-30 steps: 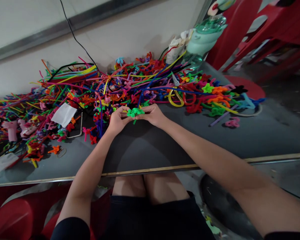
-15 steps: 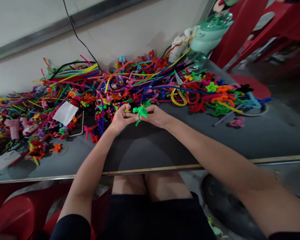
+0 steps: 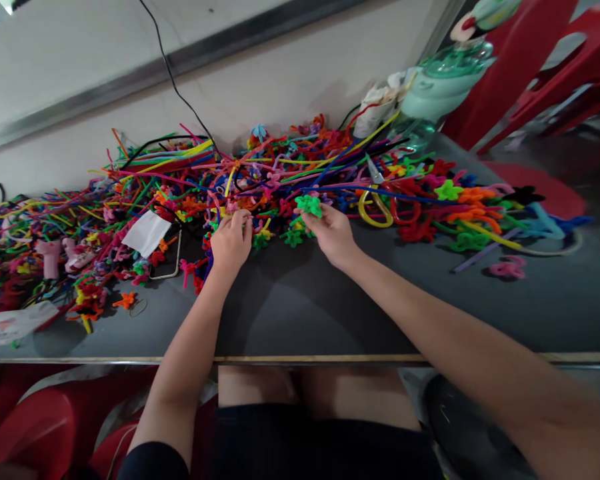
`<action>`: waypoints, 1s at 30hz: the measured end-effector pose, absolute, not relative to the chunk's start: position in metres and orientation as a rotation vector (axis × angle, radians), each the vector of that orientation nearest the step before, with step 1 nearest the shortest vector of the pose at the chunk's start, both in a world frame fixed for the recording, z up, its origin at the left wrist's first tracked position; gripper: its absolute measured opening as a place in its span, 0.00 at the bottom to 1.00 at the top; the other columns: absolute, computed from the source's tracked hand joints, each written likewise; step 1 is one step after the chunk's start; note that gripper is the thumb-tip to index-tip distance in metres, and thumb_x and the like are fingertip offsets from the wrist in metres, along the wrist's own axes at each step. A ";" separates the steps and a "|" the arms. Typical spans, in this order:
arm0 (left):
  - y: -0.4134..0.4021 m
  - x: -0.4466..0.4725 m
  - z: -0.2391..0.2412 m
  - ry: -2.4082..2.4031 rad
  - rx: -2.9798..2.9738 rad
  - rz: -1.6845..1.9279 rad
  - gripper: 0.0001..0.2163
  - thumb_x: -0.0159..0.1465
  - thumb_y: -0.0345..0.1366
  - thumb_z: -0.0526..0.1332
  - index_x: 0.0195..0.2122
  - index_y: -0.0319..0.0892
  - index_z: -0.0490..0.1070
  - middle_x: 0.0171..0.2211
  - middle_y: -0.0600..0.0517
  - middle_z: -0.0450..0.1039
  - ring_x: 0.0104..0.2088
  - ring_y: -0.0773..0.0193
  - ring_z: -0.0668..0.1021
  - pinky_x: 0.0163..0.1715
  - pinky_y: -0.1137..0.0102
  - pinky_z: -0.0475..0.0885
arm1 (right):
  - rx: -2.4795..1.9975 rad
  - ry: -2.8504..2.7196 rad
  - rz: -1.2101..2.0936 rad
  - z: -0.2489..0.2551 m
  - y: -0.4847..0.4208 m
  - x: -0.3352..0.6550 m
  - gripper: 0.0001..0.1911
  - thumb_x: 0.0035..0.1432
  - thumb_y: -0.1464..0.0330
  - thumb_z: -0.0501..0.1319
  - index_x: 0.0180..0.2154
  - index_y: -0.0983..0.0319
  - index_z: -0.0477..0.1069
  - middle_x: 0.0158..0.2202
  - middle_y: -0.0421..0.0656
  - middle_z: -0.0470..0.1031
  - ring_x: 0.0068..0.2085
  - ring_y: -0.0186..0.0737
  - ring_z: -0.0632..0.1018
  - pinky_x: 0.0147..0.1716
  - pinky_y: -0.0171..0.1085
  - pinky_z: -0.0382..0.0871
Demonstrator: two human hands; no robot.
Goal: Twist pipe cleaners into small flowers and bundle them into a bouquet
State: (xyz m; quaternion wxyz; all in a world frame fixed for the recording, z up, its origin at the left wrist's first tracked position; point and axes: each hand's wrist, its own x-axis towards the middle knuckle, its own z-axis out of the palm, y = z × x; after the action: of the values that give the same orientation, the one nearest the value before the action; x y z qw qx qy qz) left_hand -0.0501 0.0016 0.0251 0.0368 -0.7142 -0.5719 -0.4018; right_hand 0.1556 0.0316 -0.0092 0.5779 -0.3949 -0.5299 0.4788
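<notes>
My right hand (image 3: 333,232) pinches a green pipe-cleaner flower (image 3: 309,204) and holds it up over the edge of a big pile of coloured pipe cleaners (image 3: 260,177). A little to the left, my left hand (image 3: 231,240) rests knuckles-up at the pile's near edge, fingers curled down into the strands; what they hold, if anything, is hidden. Both hands are apart now, over a grey table (image 3: 300,307). More twisted flowers, green and yellow, lie between the two hands.
Yellow-handled scissors (image 3: 375,200) lie in the pile to the right of my right hand. A phone with a white paper (image 3: 147,233) on it sits left of my left hand. A pale green bottle (image 3: 437,83) stands at the back right. Red plastic chairs (image 3: 545,60) stand beyond the table.
Both hands held the green flower together before. Now the right hand alone has carried it up and away to the right, and the left hand has dropped into the pile.
</notes>
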 end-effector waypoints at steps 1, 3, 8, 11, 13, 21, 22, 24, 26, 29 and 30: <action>0.004 -0.054 0.025 -1.709 -2.236 -1.133 0.10 0.65 0.31 0.56 0.46 0.44 0.72 0.40 0.46 0.78 0.45 0.58 0.77 0.42 0.66 0.73 | -0.928 -1.271 1.117 -0.009 0.031 0.156 0.23 0.46 0.46 0.66 0.35 0.57 0.72 0.35 0.42 0.77 0.34 0.39 0.75 0.31 0.38 0.68; 0.007 -0.057 0.023 -1.576 -2.403 -0.946 0.14 0.65 0.26 0.53 0.49 0.44 0.73 0.49 0.44 0.75 0.51 0.58 0.75 0.49 0.63 0.72 | -0.931 -1.313 1.115 -0.007 0.028 0.156 0.23 0.49 0.45 0.64 0.34 0.57 0.71 0.33 0.42 0.76 0.31 0.37 0.75 0.27 0.37 0.67; 0.008 -0.047 0.011 -1.334 -2.757 -0.658 0.13 0.66 0.26 0.53 0.47 0.41 0.74 0.55 0.43 0.72 0.56 0.57 0.73 0.54 0.59 0.69 | -0.933 -1.247 1.139 -0.002 0.023 0.157 0.24 0.52 0.44 0.61 0.38 0.56 0.67 0.33 0.41 0.75 0.28 0.34 0.74 0.22 0.34 0.64; 0.007 -0.044 0.010 -1.470 -2.621 -0.588 0.12 0.66 0.28 0.55 0.47 0.42 0.74 0.55 0.42 0.71 0.56 0.53 0.72 0.51 0.59 0.70 | -0.933 -1.228 1.127 -0.001 0.023 0.157 0.24 0.52 0.44 0.61 0.38 0.57 0.67 0.31 0.40 0.74 0.25 0.32 0.72 0.19 0.33 0.62; 0.007 -0.046 0.013 -1.547 -2.503 -0.600 0.12 0.65 0.28 0.56 0.46 0.43 0.75 0.54 0.43 0.72 0.56 0.53 0.72 0.49 0.60 0.70 | -0.935 -1.243 1.103 0.000 0.023 0.156 0.24 0.52 0.44 0.60 0.36 0.57 0.67 0.29 0.40 0.73 0.24 0.31 0.70 0.18 0.33 0.60; 0.006 -0.054 0.016 -1.653 -2.266 -0.749 0.10 0.65 0.28 0.55 0.40 0.43 0.75 0.43 0.43 0.75 0.49 0.52 0.73 0.46 0.60 0.70 | -0.937 -1.242 1.078 0.000 0.022 0.153 0.22 0.49 0.47 0.65 0.31 0.59 0.72 0.27 0.42 0.76 0.23 0.32 0.70 0.19 0.35 0.63; 0.006 -0.053 0.016 -1.663 -2.239 -0.808 0.09 0.65 0.28 0.55 0.39 0.43 0.75 0.44 0.43 0.75 0.50 0.52 0.73 0.47 0.60 0.70 | -0.936 -1.260 1.073 -0.001 0.022 0.153 0.20 0.49 0.49 0.66 0.30 0.60 0.73 0.28 0.42 0.77 0.23 0.33 0.71 0.20 0.35 0.64; 0.007 -0.052 0.017 -1.660 -2.221 -0.907 0.09 0.65 0.28 0.55 0.37 0.43 0.75 0.46 0.43 0.74 0.51 0.52 0.72 0.49 0.58 0.68 | -0.936 -1.291 1.076 0.000 0.022 0.154 0.18 0.50 0.51 0.66 0.29 0.60 0.74 0.29 0.43 0.78 0.25 0.33 0.72 0.23 0.36 0.66; 0.007 -0.050 0.018 -1.654 -2.271 -0.961 0.08 0.64 0.27 0.56 0.37 0.42 0.74 0.45 0.43 0.75 0.50 0.52 0.73 0.49 0.58 0.68 | -0.929 -1.301 1.102 0.000 0.022 0.155 0.17 0.51 0.52 0.66 0.28 0.59 0.75 0.30 0.43 0.78 0.26 0.34 0.73 0.25 0.37 0.68; 0.007 -0.047 0.019 -1.707 -2.388 -1.037 0.06 0.59 0.26 0.60 0.35 0.40 0.74 0.39 0.45 0.77 0.45 0.54 0.76 0.47 0.59 0.69 | -0.913 -1.311 1.146 0.000 0.022 0.156 0.17 0.50 0.52 0.66 0.29 0.60 0.75 0.29 0.43 0.79 0.27 0.35 0.74 0.27 0.38 0.70; 0.008 -0.046 0.019 -1.740 -2.420 -1.084 0.06 0.57 0.26 0.61 0.34 0.40 0.74 0.36 0.46 0.77 0.43 0.55 0.76 0.45 0.60 0.70 | -0.909 -1.315 1.152 -0.001 0.022 0.156 0.18 0.49 0.51 0.66 0.29 0.60 0.75 0.29 0.43 0.79 0.27 0.35 0.75 0.27 0.38 0.70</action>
State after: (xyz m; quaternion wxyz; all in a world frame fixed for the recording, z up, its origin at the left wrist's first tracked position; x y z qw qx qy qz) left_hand -0.0464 0.0079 0.0188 -0.0151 -0.7629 -0.5487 -0.3417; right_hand 0.1559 0.0221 -0.0007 0.5526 -0.3844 -0.5562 0.4874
